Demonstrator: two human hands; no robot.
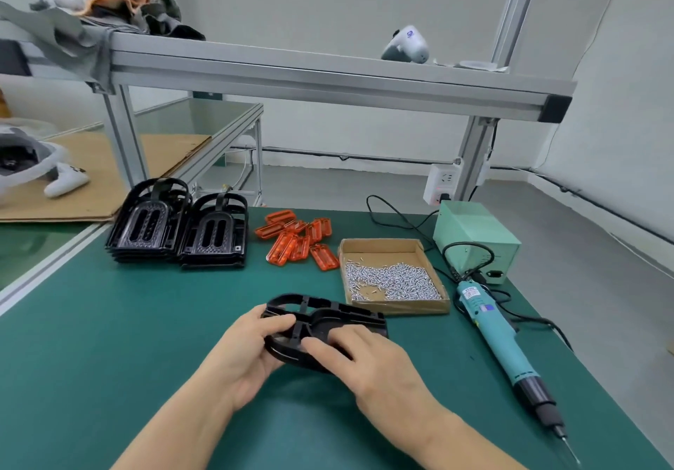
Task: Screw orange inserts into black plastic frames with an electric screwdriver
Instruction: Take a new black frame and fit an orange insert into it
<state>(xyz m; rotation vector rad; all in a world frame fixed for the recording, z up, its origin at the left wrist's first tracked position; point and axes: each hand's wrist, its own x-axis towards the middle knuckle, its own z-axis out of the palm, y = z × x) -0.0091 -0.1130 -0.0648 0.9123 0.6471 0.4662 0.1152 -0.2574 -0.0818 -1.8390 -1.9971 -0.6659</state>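
**Both hands on one frame at mid-desk**

A shallow cardboard tray (394, 276) sits right of centre; a heap of small silver screws (392, 283) covers its near half. Behind it and to the left lies a loose pile of orange inserts (299, 240), and further left two stacks of black frames (178, 225) stand at the desk's back edge.

The desk (109, 323) has a green mat. An aluminium shelf (328, 79) crosses the upper part of the picture, with cloths at upper left. Walls are white, the floor grey. A pale green power box (477, 236) stands at right, cabled to the screwdriver (507, 345), which lies flat on the mat, its bit toward the lower right corner.

One frame (324, 323) is held just below centre — long axis running left to right, tilted slightly. The left hand (248, 353) grips its left end, thumb on top. The right hand (364, 356) holds the near edge, fingers curled over it.
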